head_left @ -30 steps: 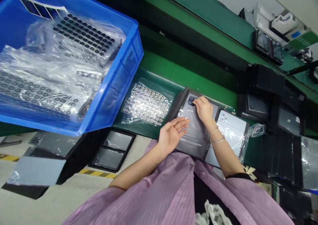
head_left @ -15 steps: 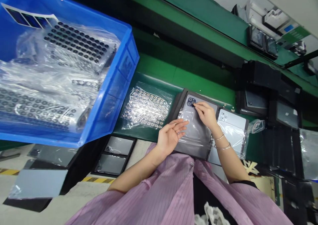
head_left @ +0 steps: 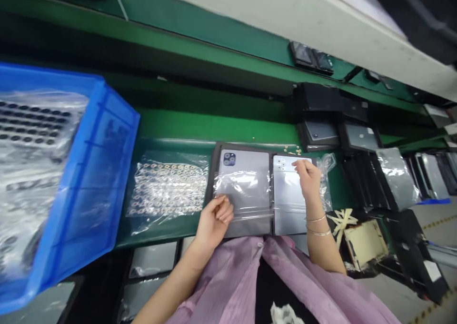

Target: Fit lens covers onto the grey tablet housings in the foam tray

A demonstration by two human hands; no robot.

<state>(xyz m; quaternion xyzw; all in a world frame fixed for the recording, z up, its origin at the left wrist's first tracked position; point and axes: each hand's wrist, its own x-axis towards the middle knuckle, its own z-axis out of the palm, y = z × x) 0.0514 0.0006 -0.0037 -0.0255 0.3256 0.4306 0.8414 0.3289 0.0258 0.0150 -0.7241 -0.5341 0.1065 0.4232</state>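
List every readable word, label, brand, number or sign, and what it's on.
Readable text: none.
Dark grey panel and silver panel, by the hands: no legible lettering.
White label on the black box, lower right: too blurred to read.
White patch on a stacked panel, right: too small to read.

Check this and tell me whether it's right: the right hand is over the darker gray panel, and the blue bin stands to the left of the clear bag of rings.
Wrong on the panel: the head view shows the right hand over the paler panel. The blue bin does stand to the left of the clear bag of rings.
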